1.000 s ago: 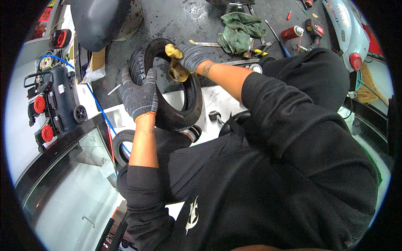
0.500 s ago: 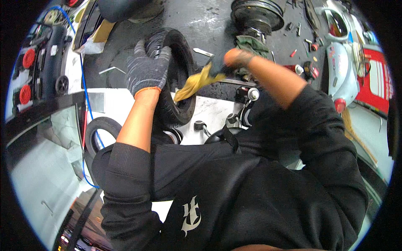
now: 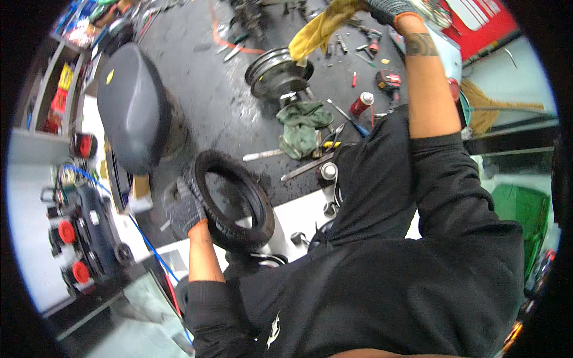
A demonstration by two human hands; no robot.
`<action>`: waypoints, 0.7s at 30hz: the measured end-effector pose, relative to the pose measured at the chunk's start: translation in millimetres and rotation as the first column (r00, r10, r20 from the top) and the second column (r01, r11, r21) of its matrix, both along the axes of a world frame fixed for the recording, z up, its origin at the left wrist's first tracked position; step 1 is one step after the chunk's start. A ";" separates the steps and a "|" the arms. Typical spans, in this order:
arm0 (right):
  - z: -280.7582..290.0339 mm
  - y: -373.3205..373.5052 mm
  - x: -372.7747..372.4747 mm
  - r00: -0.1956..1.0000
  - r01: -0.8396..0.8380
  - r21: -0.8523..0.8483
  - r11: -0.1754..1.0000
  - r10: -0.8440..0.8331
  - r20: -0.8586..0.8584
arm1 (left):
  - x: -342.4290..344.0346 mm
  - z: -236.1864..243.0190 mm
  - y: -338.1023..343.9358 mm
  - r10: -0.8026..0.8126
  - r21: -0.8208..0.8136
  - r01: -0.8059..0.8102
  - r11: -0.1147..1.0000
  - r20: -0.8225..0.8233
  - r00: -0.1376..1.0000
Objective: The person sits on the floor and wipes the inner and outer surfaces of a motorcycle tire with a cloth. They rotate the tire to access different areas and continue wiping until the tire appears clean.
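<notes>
My left hand (image 3: 182, 207), in a grey glove, grips the left side of a small black tyre (image 3: 234, 200) that stands upright on the dark floor. My right hand (image 3: 391, 7), also gloved, is stretched far up and away at the top edge, holding a yellow rag (image 3: 321, 27) that hangs down over a bare metal wheel rim (image 3: 279, 76). My black sleeves fill the lower right.
A green cloth (image 3: 301, 125), metal tyre levers (image 3: 307, 167), a red spray can (image 3: 362, 103) and several hand tools lie on the floor beyond the tyre. A dark scooter seat (image 3: 132, 107) is at the left, with a compressor with red parts (image 3: 74, 238) below it.
My right hand has lifted the yellow rag off the tyre and swung it up and away to the right. The left hand stays on the tyre. The view has shifted.
</notes>
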State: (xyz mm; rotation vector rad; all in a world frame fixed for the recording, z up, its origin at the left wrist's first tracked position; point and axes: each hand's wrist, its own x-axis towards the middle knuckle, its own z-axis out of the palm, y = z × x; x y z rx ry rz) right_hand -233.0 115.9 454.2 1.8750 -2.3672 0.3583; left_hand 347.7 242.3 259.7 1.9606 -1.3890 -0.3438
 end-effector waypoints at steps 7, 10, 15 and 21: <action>-42.2 28.3 -44.7 0.950 0.309 -0.127 0.943 -0.312 -0.008 | 16.1 1.8 -17.6 0.265 0.105 -0.284 0.953 0.163 0.950; -45.6 34.3 11.6 0.885 -0.244 -0.025 0.969 0.212 -0.415 | 39.0 -4.5 -29.5 0.185 0.028 -0.205 0.978 -0.557 0.810; -61.4 51.6 113.0 0.387 -0.831 0.082 0.550 0.468 0.794 | 55.7 2.9 -25.0 0.297 -0.006 -0.449 0.894 -0.741 0.602; -74.3 53.8 157.5 0.624 -0.781 0.332 0.530 0.681 0.382 | -10.2 14.8 30.7 -0.140 0.391 0.135 0.910 -0.017 0.990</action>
